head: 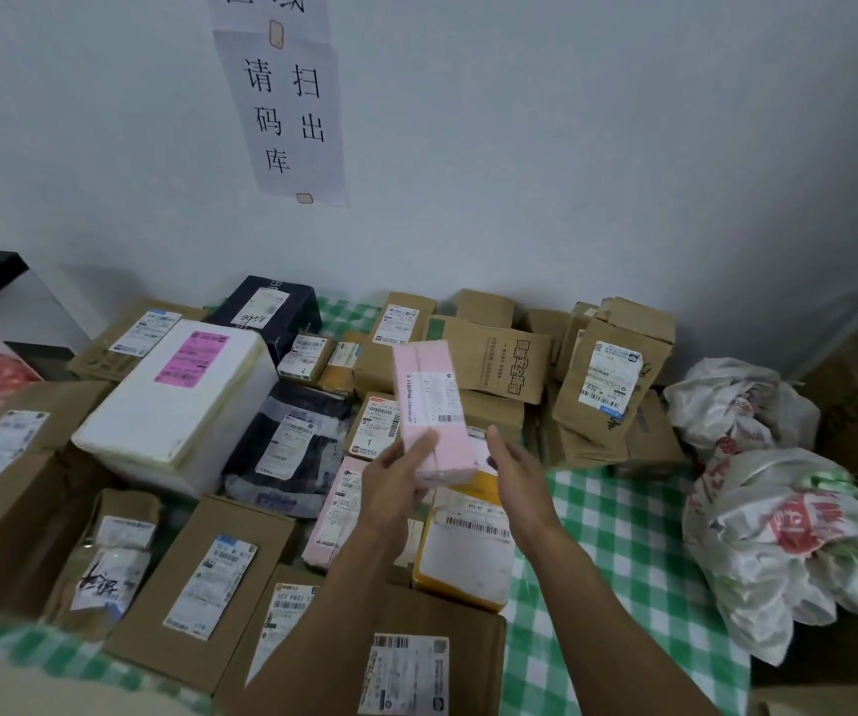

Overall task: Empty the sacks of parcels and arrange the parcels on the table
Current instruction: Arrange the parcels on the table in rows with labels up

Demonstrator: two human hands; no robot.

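My left hand (401, 483) holds a pink parcel (429, 400) upright above the middle of the table, thumb across its front face near the lower end. My right hand (517, 472) is just to the right of the parcel with fingers straight, apart from it or barely touching its edge. The table (618, 534) has a green-checked cloth and is crowded with brown cardboard boxes, a white foam box (178, 405), a dark bag parcel (292, 447), a second pink parcel (339, 514) and a yellow mailer (468, 560). Two white sacks (788, 550) lie at the table's right end.
A bare patch of checked cloth lies between the yellow mailer and the sacks. A white wall with a paper sign (287, 105) stands behind the table. A large brown box (3, 488) sits at the left edge. Tilted brown boxes (607, 385) lean at the back right.
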